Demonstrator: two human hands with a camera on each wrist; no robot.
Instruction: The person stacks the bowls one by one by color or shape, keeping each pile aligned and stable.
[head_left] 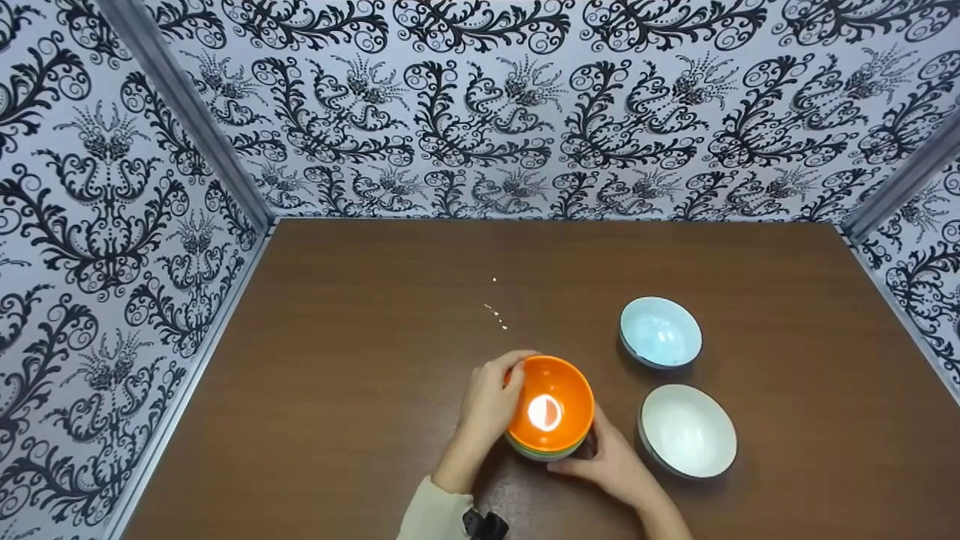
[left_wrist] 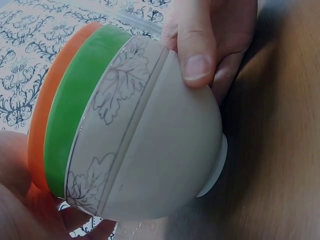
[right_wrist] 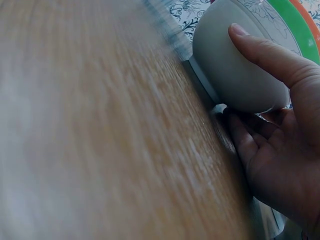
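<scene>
A nested stack of bowls is in both hands at the front middle of the table: an orange bowl (head_left: pixel 551 390) on top, a green bowl (left_wrist: pixel 82 90) under it, and a white bowl (left_wrist: pixel 170 135) with a grey leaf band at the bottom. My left hand (head_left: pixel 491 397) grips the stack's left side, thumb over the orange rim. From the lower right, my right hand (head_left: pixel 615 461) holds the white bowl, its thumb on the outer wall and its fingers near the foot. The right wrist view has the foot close over the wooden table.
To the right of the stack stand a light blue bowl (head_left: pixel 661 332) and, nearer the front, another white bowl (head_left: pixel 688 431). Small pale specks (head_left: pixel 496 313) mark the brown table (head_left: pixel 360 337) beyond the hands. Patterned walls (head_left: pixel 487 112) enclose the back and sides.
</scene>
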